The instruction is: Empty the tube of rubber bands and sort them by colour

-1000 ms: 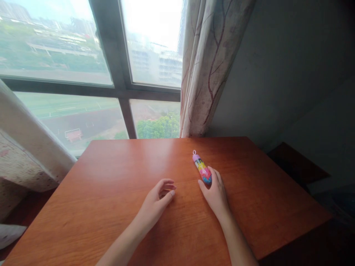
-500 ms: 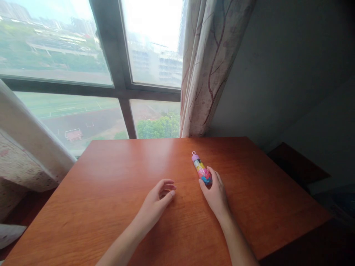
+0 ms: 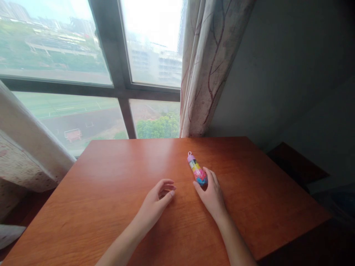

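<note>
My right hand (image 3: 213,195) grips a small clear bottle (image 3: 199,174) by its lower end, thumb on one side and fingers on the other. The bottle has a lilac cap with a ring loop and is filled with small pieces in bands of black, white, yellow, pink and blue; I cannot make out what they are. It points away from me, tilted slightly left. To the left, my left hand (image 3: 158,197) hovers over or rests on the table, fingers loosely curved and apart from the thumb, holding nothing.
The brown wooden table (image 3: 116,177) reaches to a large window (image 3: 119,88) at the back. Patterned curtains (image 3: 205,74) hang on both sides of the window. A grey wall (image 3: 271,66) stands to the right, with a dark wooden piece (image 3: 299,162) beyond the table's right edge.
My right hand has shifted a little to the left, and the bottle has moved left with it. My left hand has stayed in place.
</note>
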Demonstrator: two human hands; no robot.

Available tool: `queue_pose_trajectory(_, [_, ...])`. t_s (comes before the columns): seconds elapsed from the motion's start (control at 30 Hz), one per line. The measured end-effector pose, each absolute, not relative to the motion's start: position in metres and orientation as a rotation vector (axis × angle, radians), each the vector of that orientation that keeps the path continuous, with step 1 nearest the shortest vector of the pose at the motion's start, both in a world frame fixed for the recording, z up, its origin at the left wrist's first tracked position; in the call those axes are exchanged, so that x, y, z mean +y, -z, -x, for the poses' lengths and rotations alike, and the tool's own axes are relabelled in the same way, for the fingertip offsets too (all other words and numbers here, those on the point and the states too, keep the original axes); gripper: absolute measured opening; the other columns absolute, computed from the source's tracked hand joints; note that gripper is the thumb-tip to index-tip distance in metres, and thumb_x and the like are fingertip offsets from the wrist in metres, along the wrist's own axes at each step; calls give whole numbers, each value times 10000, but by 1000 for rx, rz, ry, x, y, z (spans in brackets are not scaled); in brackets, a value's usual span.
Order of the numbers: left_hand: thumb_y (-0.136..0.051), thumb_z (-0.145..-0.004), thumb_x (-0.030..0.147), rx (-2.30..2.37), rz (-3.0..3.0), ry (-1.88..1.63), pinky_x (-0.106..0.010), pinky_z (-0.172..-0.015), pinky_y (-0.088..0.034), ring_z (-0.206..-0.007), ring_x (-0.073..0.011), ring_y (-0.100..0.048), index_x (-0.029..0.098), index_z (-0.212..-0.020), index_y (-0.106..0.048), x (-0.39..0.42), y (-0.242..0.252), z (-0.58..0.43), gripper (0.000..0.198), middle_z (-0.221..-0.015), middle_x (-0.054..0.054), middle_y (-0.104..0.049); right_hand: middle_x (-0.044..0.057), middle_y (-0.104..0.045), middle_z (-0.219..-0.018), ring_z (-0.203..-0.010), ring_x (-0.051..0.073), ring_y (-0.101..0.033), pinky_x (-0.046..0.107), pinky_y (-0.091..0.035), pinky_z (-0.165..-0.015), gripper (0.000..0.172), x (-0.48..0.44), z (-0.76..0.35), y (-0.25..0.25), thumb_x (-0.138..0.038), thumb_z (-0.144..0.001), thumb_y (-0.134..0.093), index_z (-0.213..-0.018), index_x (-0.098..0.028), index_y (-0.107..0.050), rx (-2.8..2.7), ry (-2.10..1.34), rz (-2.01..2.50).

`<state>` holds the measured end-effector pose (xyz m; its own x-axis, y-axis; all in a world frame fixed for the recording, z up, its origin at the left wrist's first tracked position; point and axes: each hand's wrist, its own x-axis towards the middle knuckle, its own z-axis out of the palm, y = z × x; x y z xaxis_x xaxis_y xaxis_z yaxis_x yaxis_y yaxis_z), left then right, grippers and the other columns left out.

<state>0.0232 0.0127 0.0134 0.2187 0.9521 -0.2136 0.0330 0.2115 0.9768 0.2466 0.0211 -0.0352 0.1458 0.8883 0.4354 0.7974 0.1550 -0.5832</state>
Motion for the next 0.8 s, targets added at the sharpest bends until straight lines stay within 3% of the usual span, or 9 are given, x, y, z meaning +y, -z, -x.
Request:
queue_pose_trajectory(0.27, [-645, -754, 375, 1136, -1151, -889, -321, -754, -500, -854, -204, -634, 161, -1052, -587, 13, -12, -23, 371, -1029, -101, -692, 153, -545, -1299, -1205, 307, -531, 466, -469, -995, 531, 21, -247, 31, -380, -869, -613, -1345, -192, -472, -1635, -89, 1599])
queue_pose_trajectory(0.4, [-635, -774, 376, 1132, -1177, -904, -319, -723, -507, -846, -206, -641, 162, -1069, -578, 14, -7, -22, 369, -1038, -107, -684, 145, -578, -1246, -1169, 280, -544, 450, -449, -1000, 388, 16, -238, 12, -337, -913, -564, -1267, -182, -528, -1518, -18, 1474])
queue_pose_trajectory(0.57, [-625, -794, 343, 1100, -1285, -986, -352, -812, -522, -950, -230, -646, 168, -1118, -543, 15, -4, -23, 377, -1096, -119, -659, 69, -664, -989, -883, 189, -630, 298, -510, -778, 195, 12, -186, -11, -309, -959, -478, -1038, -196, -617, -1493, -527, 1263])
queue_pose_trajectory(0.67, [-598, -805, 269, 1076, -1426, -1071, -333, -851, -510, -936, -203, -640, 180, -1091, -533, 16, -5, -23, 306, -1045, -77, -660, 26, -654, -788, -720, 156, -613, 244, -468, -641, 279, 18, -144, -9, -324, -973, -436, -820, -188, -626, -1522, -848, 1156])
queue_pose_trajectory(0.73, [-556, -806, 225, 1115, -1508, -1124, -286, -766, -504, -838, -176, -623, 181, -998, -544, 18, -3, -21, 198, -913, -31, -647, -18, -551, -588, -563, 130, -527, 228, -389, -536, 380, 26, -124, -2, -344, -964, -439, -630, -194, -543, -1507, -932, 1163])
queue_pose_trajectory(0.8, [-525, -797, 197, 1184, -1544, -1156, -242, -635, -456, -709, -150, -568, 179, -874, -543, 20, 1, -19, 81, -755, 10, -587, -34, -496, -528, -505, 117, -478, 225, -341, -494, 415, 34, -113, 6, -352, -953, -435, -569, -200, -478, -1450, -1037, 1138])
